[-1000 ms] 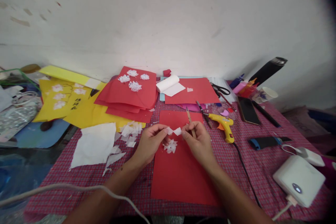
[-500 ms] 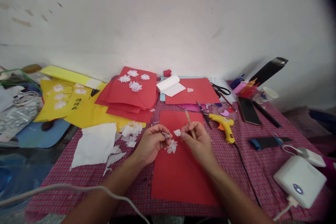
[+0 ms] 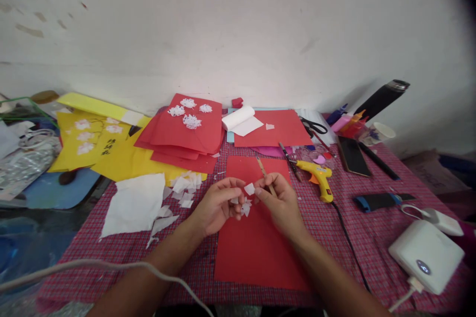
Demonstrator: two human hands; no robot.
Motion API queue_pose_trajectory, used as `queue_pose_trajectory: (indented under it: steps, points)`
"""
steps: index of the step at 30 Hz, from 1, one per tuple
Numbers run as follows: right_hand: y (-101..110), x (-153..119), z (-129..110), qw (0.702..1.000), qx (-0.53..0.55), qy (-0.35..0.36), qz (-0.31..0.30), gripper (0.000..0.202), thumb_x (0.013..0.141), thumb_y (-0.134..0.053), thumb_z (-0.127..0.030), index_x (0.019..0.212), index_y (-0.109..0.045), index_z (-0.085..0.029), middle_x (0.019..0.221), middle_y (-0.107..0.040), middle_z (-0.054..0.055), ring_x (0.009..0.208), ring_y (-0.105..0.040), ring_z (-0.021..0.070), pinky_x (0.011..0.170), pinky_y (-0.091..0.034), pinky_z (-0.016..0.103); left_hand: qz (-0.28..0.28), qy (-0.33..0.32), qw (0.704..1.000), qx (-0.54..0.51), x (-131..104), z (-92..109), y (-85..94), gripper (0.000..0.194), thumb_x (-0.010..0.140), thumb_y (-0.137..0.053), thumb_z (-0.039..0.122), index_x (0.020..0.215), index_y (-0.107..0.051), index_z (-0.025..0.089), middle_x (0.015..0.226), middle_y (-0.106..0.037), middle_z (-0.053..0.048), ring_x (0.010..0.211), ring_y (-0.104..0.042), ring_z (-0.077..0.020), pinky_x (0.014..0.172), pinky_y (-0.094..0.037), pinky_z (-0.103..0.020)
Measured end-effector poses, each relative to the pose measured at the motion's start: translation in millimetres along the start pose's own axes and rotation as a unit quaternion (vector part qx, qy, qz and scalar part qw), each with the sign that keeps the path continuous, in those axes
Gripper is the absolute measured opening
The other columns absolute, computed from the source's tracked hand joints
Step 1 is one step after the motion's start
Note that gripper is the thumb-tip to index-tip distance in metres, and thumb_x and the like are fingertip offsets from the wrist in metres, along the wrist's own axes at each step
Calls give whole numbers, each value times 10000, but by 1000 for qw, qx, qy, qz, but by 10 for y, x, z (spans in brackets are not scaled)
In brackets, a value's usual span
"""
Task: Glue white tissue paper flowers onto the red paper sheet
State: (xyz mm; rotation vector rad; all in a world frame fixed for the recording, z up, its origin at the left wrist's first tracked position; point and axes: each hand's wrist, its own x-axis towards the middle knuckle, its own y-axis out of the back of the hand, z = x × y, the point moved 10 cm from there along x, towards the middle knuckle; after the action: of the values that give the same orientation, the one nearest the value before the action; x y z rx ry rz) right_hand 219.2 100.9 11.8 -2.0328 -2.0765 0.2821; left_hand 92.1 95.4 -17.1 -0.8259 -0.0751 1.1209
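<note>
My left hand [image 3: 222,203] is curled over the red sheet [image 3: 260,252], with a small bit of white paper tucked in its fingers. Between finger and thumb my right hand [image 3: 278,203] pinches a small white paper piece [image 3: 249,188]. The same hand also holds a thin wooden stick [image 3: 262,167], its tip pointing up and away. Just below the pinched piece, a cluster of white paper petals [image 3: 246,206] lies on the red sheet, partly hidden by my left fingers.
Left are torn white scraps [image 3: 186,188], a white tissue sheet [image 3: 134,205] and yellow papers [image 3: 78,143]. Behind lie red sheets with white flowers [image 3: 192,121] and a paper roll [image 3: 238,118]. A yellow glue gun [image 3: 316,176], phone [image 3: 353,156] and white power bank [image 3: 426,256] are right.
The pinched white piece has shifted slightly left, up against my left fingertips. My left hand has turned and covers more of the petal cluster. The stick is tilted further left.
</note>
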Motion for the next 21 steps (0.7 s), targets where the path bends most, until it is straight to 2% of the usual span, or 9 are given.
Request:
queue_pose_trajectory:
  steps: [6, 10, 17, 21]
  points:
    - [-49, -14, 56, 999, 17, -26, -18, 280, 811, -746, -245, 862, -470, -249, 784, -649, -35, 640, -597, 145, 627, -482, 299, -14, -4, 998, 61, -10, -31, -85, 253, 795, -779, 324, 861, -617, 142, 666, -612, 7, 499, -521, -73, 431, -459, -182]
    - [-22, -6, 45, 1000, 7, -26, -7, 283, 802, -752, -261, 848, -473, -249, 770, -640, -37, 630, -589, 144, 624, -480, 297, 1, -13, 997, 74, -12, -8, -77, 286, 774, -794, 342, 776, -585, 147, 646, -604, 13, 486, -510, -69, 427, -446, -184]
    - [-88, -25, -21, 999, 10, -19, -47, 295, 806, -764, -303, 885, -485, -254, 848, -645, -9, 714, -598, 161, 665, -488, 305, 8, -9, 994, 108, -19, -9, -64, 284, 760, -790, 349, 760, -586, 151, 639, -620, 8, 483, -514, -75, 422, -432, -190]
    - [-70, -23, 0, 999, -14, -27, -33, 314, 770, -787, -275, 854, -485, -250, 791, -623, -25, 682, -571, 149, 635, -471, 283, 13, -10, 991, 130, -14, -16, -56, 276, 752, -781, 344, 744, -584, 152, 619, -617, 8, 470, -514, -75, 417, -425, -187]
